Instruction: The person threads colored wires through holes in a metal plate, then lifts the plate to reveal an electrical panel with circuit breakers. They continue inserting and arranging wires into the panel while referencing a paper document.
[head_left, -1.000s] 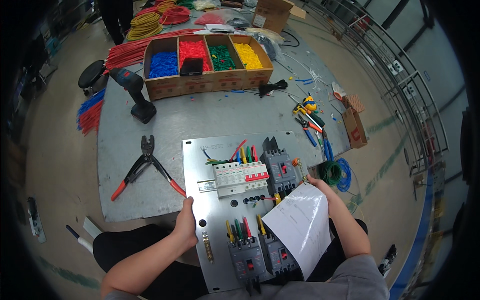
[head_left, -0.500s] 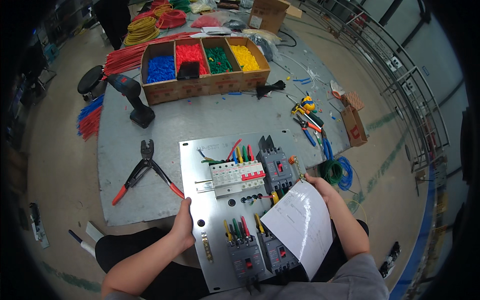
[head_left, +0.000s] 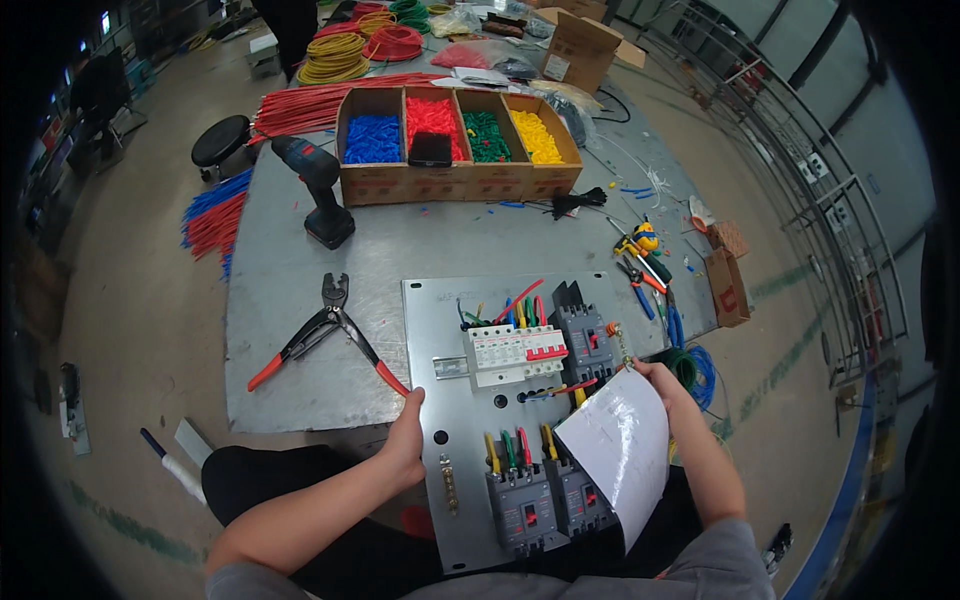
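Note:
A metal mounting plate [head_left: 455, 405] lies tilted across my lap and the table's front edge. My left hand [head_left: 405, 440] is closed on its left edge. My right hand [head_left: 662, 388], at the right edge, pinches a white paper sheet [head_left: 622, 440]; whether it grips the plate too is hidden. The sheet curls over part of the lower right breaker [head_left: 580, 500]. On the plate sit a row of white miniature breakers [head_left: 515, 355], an upper dark grey breaker [head_left: 588, 340] and a lower left breaker [head_left: 525, 512]. Coloured wires rise from them. A brass terminal strip [head_left: 449, 485] is near my left hand.
Crimping pliers [head_left: 333, 318] with red handles lie left of the plate, touching or nearly touching it. Beyond stand a cordless drill [head_left: 325, 195] and a divided cardboard box [head_left: 460, 185] of coloured sleeves. Hand tools [head_left: 645, 270] and wire coils [head_left: 700, 375] are at right.
The view has swung, so the table and plate appear farther right. Both hands keep their hold on the plate edge and paper. Wires by the plate's middle hole now stretch farther right.

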